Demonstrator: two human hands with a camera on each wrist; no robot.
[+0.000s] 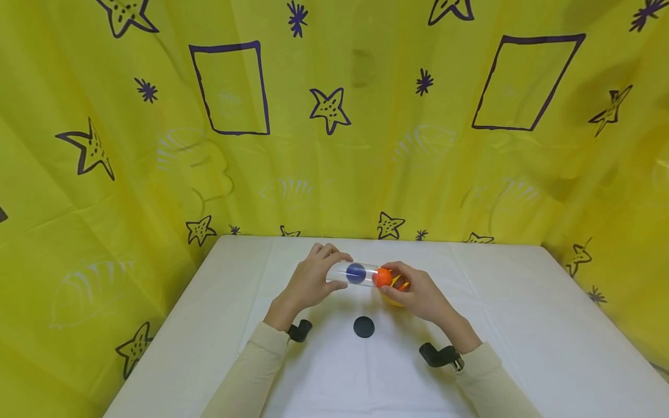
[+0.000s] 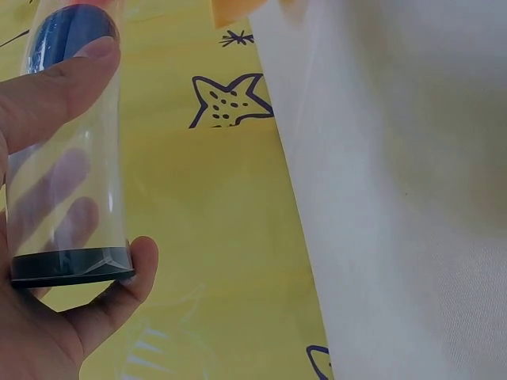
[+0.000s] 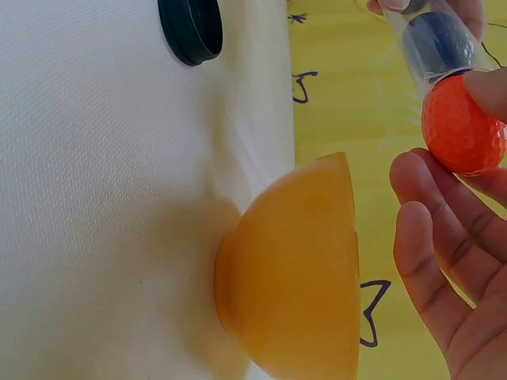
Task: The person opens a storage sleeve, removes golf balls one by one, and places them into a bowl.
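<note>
My left hand [image 1: 309, 277] grips a clear tube [image 1: 369, 274], held nearly level over the table. Inside the tube sits a dark blue ball [image 1: 356, 273]. A dark end cap [image 2: 71, 267] closes the tube's near end, seen in the left wrist view beside the palm. My right hand [image 1: 424, 295] pinches an orange golf ball [image 3: 462, 127] right at the tube's other end. Below the right hand stands a yellow-orange bowl [image 3: 293, 269], partly hidden by that hand in the head view; what it holds is mostly hidden.
A round black cap [image 1: 364, 327] lies on the white table [image 1: 334, 383] between the forearms. Black wrist cameras [image 1: 438, 355] stick out inward from both sleeves. A yellow curtain [image 1: 334, 174] with dark star drawings hangs behind the table and along both sides.
</note>
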